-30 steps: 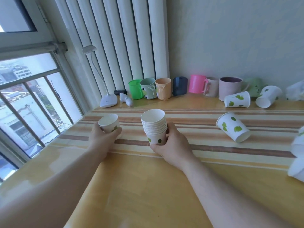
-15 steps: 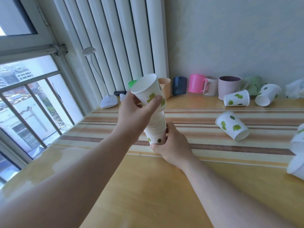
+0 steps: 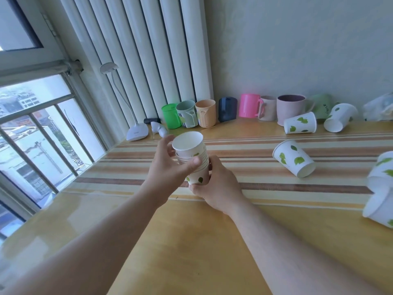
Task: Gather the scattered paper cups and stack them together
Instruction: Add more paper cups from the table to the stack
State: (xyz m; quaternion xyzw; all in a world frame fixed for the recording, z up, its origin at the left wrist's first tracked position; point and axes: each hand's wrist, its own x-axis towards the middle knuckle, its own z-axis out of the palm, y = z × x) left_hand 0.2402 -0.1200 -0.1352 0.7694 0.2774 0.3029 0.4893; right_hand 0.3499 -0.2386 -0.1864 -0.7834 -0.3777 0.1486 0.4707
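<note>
A stack of white paper cups with green leaf prints (image 3: 200,176) stands mid-table. My right hand (image 3: 214,186) grips its lower part from the right. My left hand (image 3: 170,169) holds the top cup (image 3: 189,144), which sits slightly tilted in the stack's mouth, thumb across the front. Loose paper cups lie on their sides: one (image 3: 294,157) right of the stack, two more (image 3: 300,125) (image 3: 340,117) near the back wall, and others (image 3: 380,188) at the right edge.
Plastic and ceramic mugs line the back wall: green (image 3: 170,116), grey-green (image 3: 186,113), peach (image 3: 205,113), navy (image 3: 227,109), pink (image 3: 249,105), mauve (image 3: 291,106). A white desk lamp (image 3: 137,131) stands at back left beside the window. The table (image 3: 191,241) has a striped cloth.
My left hand lifted a single cup from the left of the table, carried it over the stack and lowered it into the stack's top. My right hand stayed on the stack.
</note>
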